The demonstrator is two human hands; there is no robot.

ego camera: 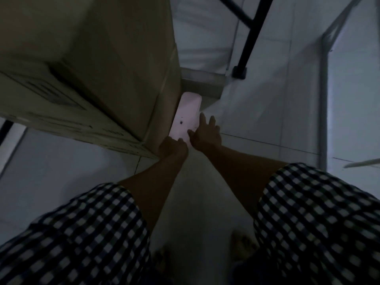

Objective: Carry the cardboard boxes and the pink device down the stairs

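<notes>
Stacked cardboard boxes (107, 64) fill the upper left of the head view, standing on the tiled floor. A long pink device (188, 112) lies on the floor against the right side of the boxes, its far end near a step edge. My left hand (173, 148) is curled over the device's near end. My right hand (206, 134) rests on the device's right edge with fingers spread. The device's left side is hidden behind the boxes.
A black metal railing post (248, 38) stands on the landing at upper right. Stair steps (201, 83) drop beyond the device. A wall edge (324, 99) runs down the right. My bare feet (242, 247) show at the bottom on the white tiles.
</notes>
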